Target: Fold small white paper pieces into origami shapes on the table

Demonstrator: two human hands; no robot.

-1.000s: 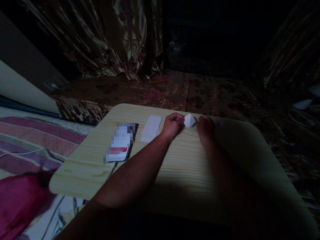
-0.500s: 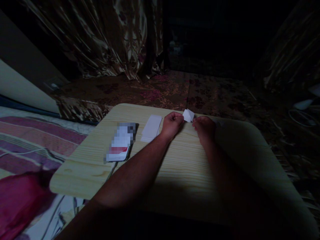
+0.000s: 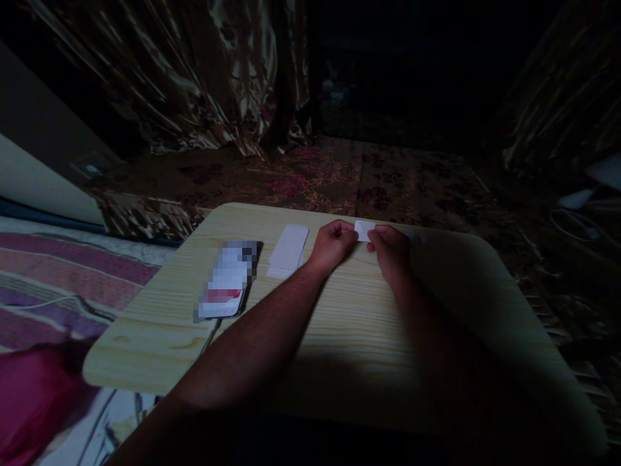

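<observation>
The small white folded paper [image 3: 364, 230] sits between the two hands near the far edge of the pale wooden table [image 3: 349, 317], and we see its flat face turned up toward us. Starting from the left, we have striped bedding [image 3: 48, 259] with a magenta cloth [image 3: 39, 398] bunched on its near part. Next comes a phone-like slab [image 3: 226, 275], pixelated so that we cannot read it, lying slantwise on the table; we take it to be set aside there, out of the hands' way. Right of it lies a stack of white paper strips [image 3: 287, 251], slightly fanned, just beside the left hand, probably for easy reach. The left hand [image 3: 336, 244] pinches the paper's left end between thumb and fingers, its wrist low, which we suppose steadies the piece. The right hand [image 3: 391, 249] clamps the opposite end, thumb laid over the face, likely to keep the layers flat. Beyond it we notice faint pale patches [image 3: 423, 239] on the table, too dim to identify, and farther right a white cord [image 3: 572, 226].
</observation>
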